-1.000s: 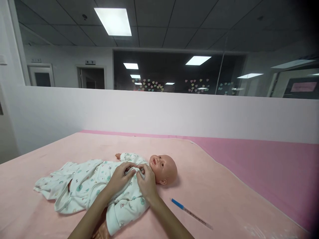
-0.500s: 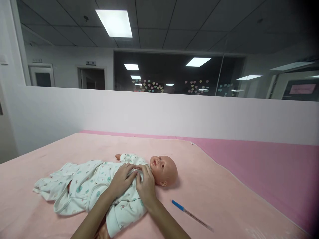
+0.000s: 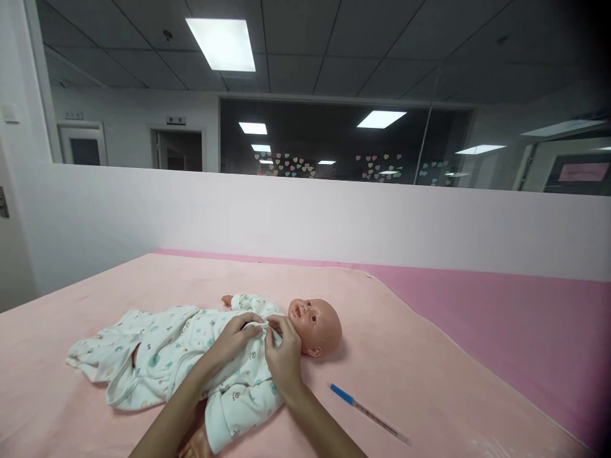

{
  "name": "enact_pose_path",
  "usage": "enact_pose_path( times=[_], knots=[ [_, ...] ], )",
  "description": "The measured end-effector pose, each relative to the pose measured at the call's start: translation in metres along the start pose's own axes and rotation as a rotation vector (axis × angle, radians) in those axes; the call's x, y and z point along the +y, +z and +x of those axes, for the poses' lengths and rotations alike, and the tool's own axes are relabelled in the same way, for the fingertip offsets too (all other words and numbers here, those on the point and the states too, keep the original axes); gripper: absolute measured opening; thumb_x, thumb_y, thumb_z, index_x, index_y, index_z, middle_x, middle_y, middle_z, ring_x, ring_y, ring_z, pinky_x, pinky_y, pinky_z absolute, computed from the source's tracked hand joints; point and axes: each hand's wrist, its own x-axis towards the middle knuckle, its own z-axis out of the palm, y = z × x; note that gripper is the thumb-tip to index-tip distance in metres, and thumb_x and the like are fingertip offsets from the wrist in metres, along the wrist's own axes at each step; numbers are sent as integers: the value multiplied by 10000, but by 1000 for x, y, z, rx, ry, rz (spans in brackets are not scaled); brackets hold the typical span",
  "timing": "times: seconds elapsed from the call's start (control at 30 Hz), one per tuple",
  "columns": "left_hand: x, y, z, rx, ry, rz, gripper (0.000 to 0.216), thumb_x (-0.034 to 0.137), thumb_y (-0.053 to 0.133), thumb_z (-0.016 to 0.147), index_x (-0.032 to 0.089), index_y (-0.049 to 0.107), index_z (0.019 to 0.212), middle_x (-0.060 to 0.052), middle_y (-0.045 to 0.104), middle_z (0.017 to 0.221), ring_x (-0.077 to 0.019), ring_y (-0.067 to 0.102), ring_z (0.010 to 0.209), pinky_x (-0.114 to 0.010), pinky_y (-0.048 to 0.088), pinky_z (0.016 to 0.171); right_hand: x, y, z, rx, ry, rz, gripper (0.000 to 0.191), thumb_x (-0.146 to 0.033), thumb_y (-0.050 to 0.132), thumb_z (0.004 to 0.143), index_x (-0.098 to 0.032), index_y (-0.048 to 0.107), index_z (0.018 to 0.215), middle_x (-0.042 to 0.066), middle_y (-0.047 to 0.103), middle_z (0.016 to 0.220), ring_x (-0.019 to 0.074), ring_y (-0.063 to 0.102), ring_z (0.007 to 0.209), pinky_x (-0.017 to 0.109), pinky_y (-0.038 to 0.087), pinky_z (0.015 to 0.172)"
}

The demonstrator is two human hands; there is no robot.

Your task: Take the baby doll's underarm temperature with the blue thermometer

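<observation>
The doll (image 3: 317, 327) lies on its back on the pale pink surface (image 3: 420, 375), left of the middle and nearer the near edge than the far one, its head (image 3: 322, 323) towards the right edge and its clothes (image 3: 174, 346) spread out towards the left edge. The clothes look light, soft and floppy, so they should fold and stretch readily under a pinch, best taken by a loose edge of cloth at the chest. The doll itself looks stiffer; its bald head seems smooth and rather slippery, so a hold under the neck and trunk would probably be surer than one on the crown. Its weight cannot be told, and nothing about it looks especially fragile. Both hands are partly closed, fingers curled in towards the thumbs, grasping the cloth at the upper chest: the left hand (image 3: 233, 340) lies on the belly side, the right hand (image 3: 285, 356) just beside the neck, their fingertips close together; the exact pinch is too small to make out. A thin stick with a blue end (image 3: 370, 413) lies apart from the doll, slanting down towards the near edge
</observation>
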Motion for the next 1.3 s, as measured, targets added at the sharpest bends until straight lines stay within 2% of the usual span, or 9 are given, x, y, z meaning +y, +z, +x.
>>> enact_pose_path(
  times=[0.17,0.27,0.47,0.6,0.73,0.9,1.0,1.3],
  knots=[
    [7,1,-3,48,12,-37,323,345,410,817,156,668,857,-49,669,894,-209,571,906,-309,401,853,-1,0,-1,-5,-19,7,175,-76,408,715,-193,527,770,21,554,743,148,542,726,252,446,666],
    [5,3,-2,59,3,26,360,387,410,810,149,679,789,-39,673,788,-208,581,808,-293,428,750,-1,0,-2,-37,-40,-9,178,-48,396,661,-197,484,703,8,526,708,142,520,688,241,434,626],
    [-2,6,12,-10,-53,194,242,324,530,696,138,684,716,-25,661,688,-190,570,710,-249,403,635,-1,2,-2,-28,-30,-81,225,-10,364,588,-198,460,668,4,505,686,150,498,686,249,409,621],
    [-4,5,18,-44,-79,201,251,328,526,691,126,673,668,-19,638,632,-175,557,658,-238,385,587,0,3,-2,-8,-5,-85,234,-18,369,611,-197,484,708,5,503,704,150,496,696,251,414,635],
    [-3,5,13,-59,-27,172,288,361,511,716,133,686,722,-39,670,693,-191,584,700,-246,405,618,1,3,-3,0,14,-93,251,-26,374,626,-194,507,758,16,513,756,149,499,715,255,421,654],
    [-1,8,6,42,-4,210,247,321,501,713,157,684,730,-39,686,728,-204,596,726,-257,413,646,0,2,-3,8,13,-98,286,-36,397,639,-190,530,840,29,533,817,151,503,736,265,429,682],
    [-1,9,5,62,4,195,269,336,478,739,151,673,731,-34,676,719,-194,590,706,-257,411,643,-1,2,-2,0,18,-73,267,-43,406,655,-188,531,840,29,539,823,149,510,742,266,435,692],
    [-2,5,7,19,-1,128,359,419,459,769,130,668,730,-33,642,686,-183,562,692,-249,408,628,-2,0,-2,-35,13,-22,208,-60,391,725,-194,539,786,27,565,804,154,526,775,269,433,706]
  ],
)
